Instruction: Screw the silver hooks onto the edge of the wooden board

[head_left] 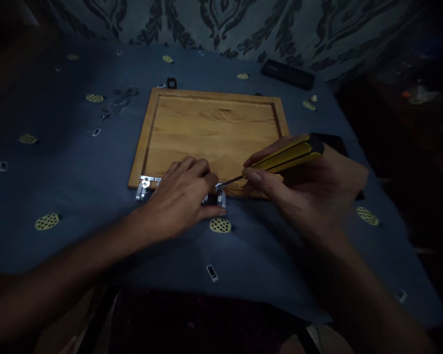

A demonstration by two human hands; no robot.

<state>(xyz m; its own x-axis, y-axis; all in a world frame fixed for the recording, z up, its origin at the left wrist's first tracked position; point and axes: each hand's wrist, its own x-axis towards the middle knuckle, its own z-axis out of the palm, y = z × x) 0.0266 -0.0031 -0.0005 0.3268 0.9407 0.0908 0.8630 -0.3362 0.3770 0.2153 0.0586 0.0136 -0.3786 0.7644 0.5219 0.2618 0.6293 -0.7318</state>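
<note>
A wooden tray-like panel (214, 130) with a raised rim lies on the table. Along its front edge sits a handle with shiny metal end brackets (144, 184) and a dark middle part, mostly hidden. My left hand (184, 196) is closed over this handle, fingers on top and thumb below near the right bracket. My right hand (310, 191) grips a screwdriver (288, 156) with a yellow and black handle. The screwdriver's shaft slants down to the left, and its tip meets the right bracket beside my left fingers.
Blue cloth (77, 187) with a pineapple print covers the table. Small metal pieces (104, 116) lie to the left, near a clear crumpled item (123, 97). A dark oblong case (288, 73) lies at the back right. Behind the panel is a small dark square piece (172, 83).
</note>
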